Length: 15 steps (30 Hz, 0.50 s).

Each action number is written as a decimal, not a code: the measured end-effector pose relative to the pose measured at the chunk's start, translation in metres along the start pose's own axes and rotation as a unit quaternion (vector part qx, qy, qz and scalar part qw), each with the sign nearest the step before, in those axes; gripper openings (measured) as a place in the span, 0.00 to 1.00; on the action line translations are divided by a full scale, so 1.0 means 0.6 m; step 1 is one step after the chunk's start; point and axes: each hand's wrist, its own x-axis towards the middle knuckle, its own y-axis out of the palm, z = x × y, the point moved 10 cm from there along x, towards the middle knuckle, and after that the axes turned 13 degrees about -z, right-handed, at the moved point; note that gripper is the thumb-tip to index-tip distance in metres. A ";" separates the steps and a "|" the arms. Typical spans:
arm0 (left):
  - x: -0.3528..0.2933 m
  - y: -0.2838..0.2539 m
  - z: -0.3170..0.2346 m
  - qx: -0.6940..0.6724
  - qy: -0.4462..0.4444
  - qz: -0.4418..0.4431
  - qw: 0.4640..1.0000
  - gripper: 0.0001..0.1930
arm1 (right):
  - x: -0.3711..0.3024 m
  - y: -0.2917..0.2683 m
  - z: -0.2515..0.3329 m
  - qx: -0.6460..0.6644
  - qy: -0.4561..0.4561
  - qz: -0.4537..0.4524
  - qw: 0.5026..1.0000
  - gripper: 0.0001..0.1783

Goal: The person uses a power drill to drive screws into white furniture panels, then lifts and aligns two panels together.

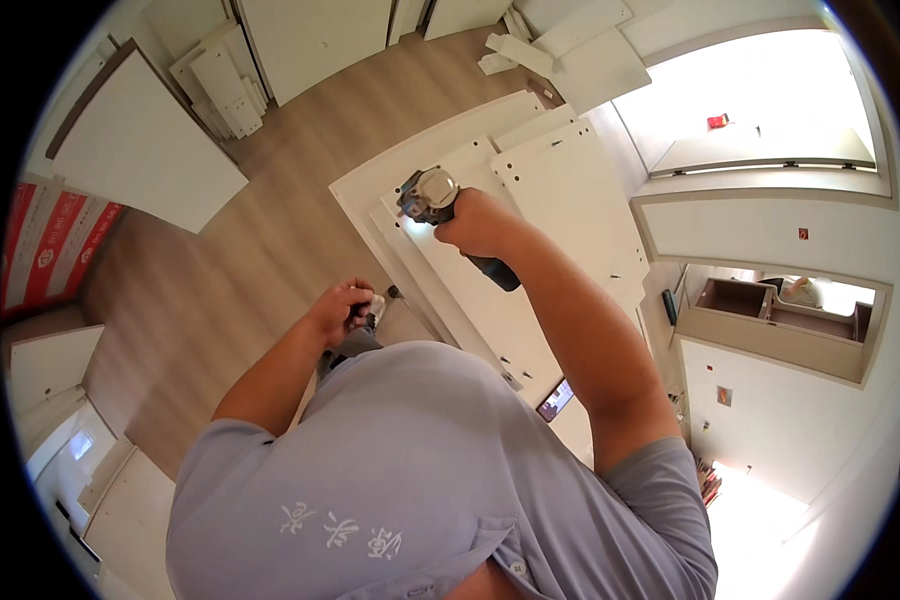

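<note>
My right hand [477, 226] is wrapped round the grip of a cordless drill [430, 193]. The drill's lit front end points down at the corner of a white panel [450, 262] in a stack. Whether its bit touches the panel is hidden. Beside the stack, close to my body, my left hand [344, 310] is closed with fingers bent. Something small and pale shows at its fingertips, too unclear to name. Another white panel [570, 190] with dark holes lies on the stack, and small dark pegs [505, 361] stand near its edges.
A phone [556, 399] with a lit screen lies by my right side. White boards [225, 85] lean at the far left, near a large white panel [145, 140]. Red-and-white packaging [55, 245] stands left. A cabinet frame with drawers [775, 310] is at the right.
</note>
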 end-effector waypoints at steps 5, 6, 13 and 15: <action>-0.003 0.030 -0.022 -0.043 -0.018 -0.001 0.999 0.02 | 0.001 -0.003 -0.006 0.005 -0.015 -0.007 1.000 0.17; 0.002 0.027 -0.021 -0.039 -0.016 -0.005 0.999 0.02 | 0.000 -0.001 -0.002 -0.012 -0.025 -0.015 1.000 0.17; 0.036 0.031 -0.059 -0.044 0.024 -0.005 0.999 0.07 | -0.011 -0.005 0.005 0.017 -0.022 -0.010 1.000 0.20; 0.041 0.040 -0.070 -0.074 0.025 -0.003 0.997 0.08 | -0.033 -0.015 -0.007 0.069 -0.034 -0.029 0.997 0.20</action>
